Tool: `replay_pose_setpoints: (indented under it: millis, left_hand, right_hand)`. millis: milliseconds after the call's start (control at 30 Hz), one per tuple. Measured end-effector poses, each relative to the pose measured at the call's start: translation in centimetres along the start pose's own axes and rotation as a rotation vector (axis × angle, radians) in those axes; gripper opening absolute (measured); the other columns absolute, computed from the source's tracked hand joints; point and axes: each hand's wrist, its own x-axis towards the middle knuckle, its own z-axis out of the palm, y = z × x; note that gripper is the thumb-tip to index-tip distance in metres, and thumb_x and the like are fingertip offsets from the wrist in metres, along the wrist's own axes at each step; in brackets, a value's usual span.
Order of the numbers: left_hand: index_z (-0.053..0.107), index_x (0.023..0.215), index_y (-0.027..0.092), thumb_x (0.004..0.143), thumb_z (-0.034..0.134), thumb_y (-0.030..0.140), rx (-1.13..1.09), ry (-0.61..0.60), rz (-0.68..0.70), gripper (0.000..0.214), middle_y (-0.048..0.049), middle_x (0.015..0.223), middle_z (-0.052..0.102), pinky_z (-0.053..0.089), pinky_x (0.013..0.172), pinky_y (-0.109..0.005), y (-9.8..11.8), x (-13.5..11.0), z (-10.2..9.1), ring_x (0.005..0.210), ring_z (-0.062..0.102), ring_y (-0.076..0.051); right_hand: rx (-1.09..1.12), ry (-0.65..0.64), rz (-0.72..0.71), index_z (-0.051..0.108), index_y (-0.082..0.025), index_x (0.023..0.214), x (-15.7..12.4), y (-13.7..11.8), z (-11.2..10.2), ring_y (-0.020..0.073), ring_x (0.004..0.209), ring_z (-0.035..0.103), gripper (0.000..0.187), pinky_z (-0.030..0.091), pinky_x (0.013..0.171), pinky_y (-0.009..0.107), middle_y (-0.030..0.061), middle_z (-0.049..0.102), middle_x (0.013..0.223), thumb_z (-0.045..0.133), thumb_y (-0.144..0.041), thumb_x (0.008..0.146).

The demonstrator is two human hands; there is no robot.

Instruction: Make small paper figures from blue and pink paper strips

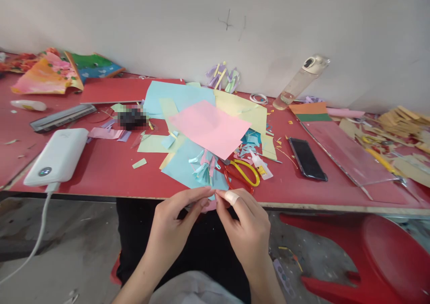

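Both hands meet at the near edge of the red table [110,174], over the person's lap. The left hand [181,214] and the right hand [243,219] come together at the fingertips, each with thumb and forefinger pinched on a small paper piece [211,206], pink and pale blue. Its shape is largely hidden by the fingers. A white band [232,198] wraps one finger of the right hand.

Just beyond the fingertips, a paper tassel [204,167] of blue and pink strips lies on a blue sheet [181,160]. To its right are scissors [249,165] with one yellow and one red handle, and beside these a small glue bottle [261,166]. Farther off, a pink sheet [210,127] overlaps the near blue sheet, a far blue sheet [178,93] and a yellow sheet [257,115]. Paper scraps [250,142] lie at the pink sheet's right corner.

At the far side, two more tassels [218,75] rest by the wall [151,26], with a clear bottle [298,84] to their right. A phone [308,158] lies face up on the right. On the left is a white power bank [57,156], its cable [43,223] hanging over the near edge. A red stool [396,254] stands at near right.
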Motion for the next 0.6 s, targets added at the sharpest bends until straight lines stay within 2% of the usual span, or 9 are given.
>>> replay_pose_setpoints:
  millis: [100, 200, 333, 600]
  left_hand:
    - [0.077, 0.115, 0.026, 0.093, 0.067, 0.008, 0.163, -0.014, 0.193, 0.030, 0.0013, 0.103, 0.084, 0.061, 0.080, -0.016, 0.40, -0.13, 0.00, 0.089, 0.079, -0.013]
    - [0.074, 0.119, 0.023, 0.096, 0.064, 0.008, 0.253, -0.027, 0.278, 0.031, -0.0007, 0.100, 0.083, 0.060, 0.080, -0.017, 0.65, -0.13, 0.10, 0.086, 0.078, -0.013]
    - [0.073, 0.121, 0.023, 0.097, 0.063, 0.008, 0.264, -0.047, 0.286, 0.030, -0.0014, 0.100, 0.082, 0.060, 0.080, -0.018, 0.54, -0.12, 0.14, 0.085, 0.077, -0.013]
    - [0.072, 0.123, 0.031, 0.098, 0.063, 0.011, 0.176, -0.071, 0.208, 0.033, 0.0009, 0.112, 0.081, 0.060, 0.085, -0.017, 0.50, -0.07, -0.20, 0.099, 0.077, -0.013]
  right_hand:
    - [-0.022, -0.009, -0.001, 0.062, -0.017, 0.097, -0.04, 0.11, 0.07, 0.0185, 0.070, 0.065, 0.019, 0.055, 0.068, 0.030, 0.0054, 0.070, 0.077, 0.068, 0.000, 0.091]
    - [-0.031, 0.009, 0.005, 0.061, -0.017, 0.094, -0.11, 0.20, 0.31, 0.0180, 0.067, 0.062, 0.019, 0.054, 0.066, 0.030, 0.0045, 0.067, 0.074, 0.068, 0.000, 0.091]
    - [-0.031, 0.009, 0.033, 0.060, -0.018, 0.093, -0.20, 0.37, 0.64, 0.0175, 0.065, 0.061, 0.019, 0.053, 0.063, 0.029, 0.0032, 0.066, 0.071, 0.067, -0.001, 0.091]
    - [-0.008, 0.005, 0.035, 0.061, -0.017, 0.091, -0.32, 0.36, 0.67, 0.0172, 0.065, 0.061, 0.017, 0.053, 0.064, 0.029, 0.0034, 0.065, 0.071, 0.067, -0.001, 0.091]
